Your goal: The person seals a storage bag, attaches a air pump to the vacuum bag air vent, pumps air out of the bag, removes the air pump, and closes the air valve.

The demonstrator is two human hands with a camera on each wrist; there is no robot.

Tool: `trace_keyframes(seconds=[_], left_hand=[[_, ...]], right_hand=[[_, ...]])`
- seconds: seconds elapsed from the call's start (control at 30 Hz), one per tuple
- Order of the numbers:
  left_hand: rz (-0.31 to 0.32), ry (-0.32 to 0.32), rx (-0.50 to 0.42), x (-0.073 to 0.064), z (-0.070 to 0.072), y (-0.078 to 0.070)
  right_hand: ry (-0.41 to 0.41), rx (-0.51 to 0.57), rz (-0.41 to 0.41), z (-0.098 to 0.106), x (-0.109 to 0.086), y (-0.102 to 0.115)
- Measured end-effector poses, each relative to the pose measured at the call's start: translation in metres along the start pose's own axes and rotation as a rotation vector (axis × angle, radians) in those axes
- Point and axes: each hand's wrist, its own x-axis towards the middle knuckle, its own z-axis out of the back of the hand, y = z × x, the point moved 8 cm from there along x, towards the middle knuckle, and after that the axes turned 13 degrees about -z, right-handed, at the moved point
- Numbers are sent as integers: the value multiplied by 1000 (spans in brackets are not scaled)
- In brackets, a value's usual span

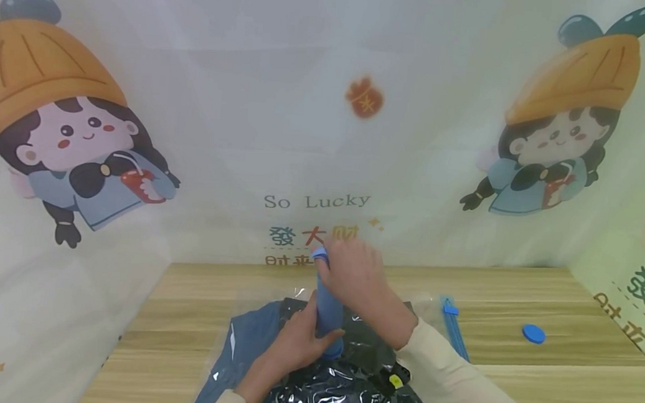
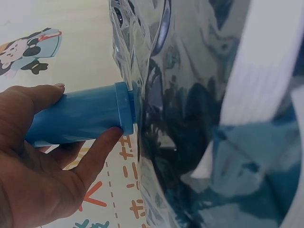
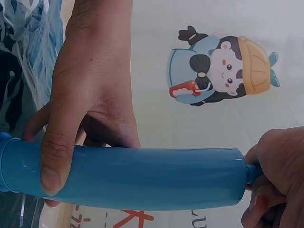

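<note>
A blue hand pump (image 1: 329, 308) stands nearly upright, its lower end against a clear plastic bag (image 1: 342, 399) packed with dark and blue clothing (image 1: 253, 340). Low on the barrel, my left hand (image 1: 299, 336) holds the pump, its thumb and fingers around it, as the right wrist view also shows. At the top, my right hand (image 1: 358, 274) grips the handle, most of which the fingers hide; only a short bit of rod (image 3: 251, 174) shows beyond the barrel. In the left wrist view the pump's collar (image 2: 124, 108) meets the bag's wrinkled film.
A round blue cap (image 1: 533, 333) lies on the wooden table (image 1: 511, 389) to the right. Along the bag's right side runs a blue zip strip with a slider (image 1: 451, 310). A printed curtain (image 1: 238, 127) hangs behind the table.
</note>
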Motion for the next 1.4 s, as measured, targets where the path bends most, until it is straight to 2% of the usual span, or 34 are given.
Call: trace_keyframes(seconds=[0.27,0.5,0.6,0.83,1.03,1.4], left_hand=[[26,13,3,0,-1,1],[30,14,16,-1,-1,1],[17,8,18,0,-1,0],[11,10,-4,1,-2,1],[32,16,-7,0,-2,1],[44,31,-30,0,-2,0]], right_hand=[[3,0,14,-1,-1,-1],[80,60,38,3,3,-2],[84,78,39,9,7,-2],[6,174,93,40,20,6],[-2,205,65,65,34,11],[-115,252,128,115,51,28]])
